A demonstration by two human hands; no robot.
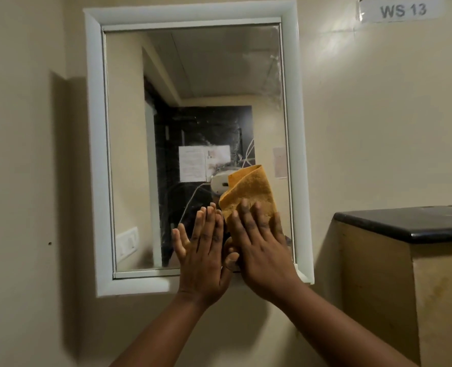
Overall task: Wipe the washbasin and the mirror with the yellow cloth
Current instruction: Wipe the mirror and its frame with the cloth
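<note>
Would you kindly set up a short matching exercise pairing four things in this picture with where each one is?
Things:
1. yellow cloth
2. left hand
3. sign reading WS 13
4. black-topped cabinet

Places:
A. top right of the wall
B. flat on the mirror, bare
C. right of the mirror
D. under the right hand

Pairs: 1-D, 2-B, 3-A, 4-C

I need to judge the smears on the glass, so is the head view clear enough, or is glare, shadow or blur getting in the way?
Head view: mostly sharp; hazy streaks show on the mirror, clearest at its upper right, with no strong glare on the glass. The right hand pressing the cloth and the left hand hide the lower right. A dark shadow falls left of the frame; wide-angle bending tilts its edges.
</note>
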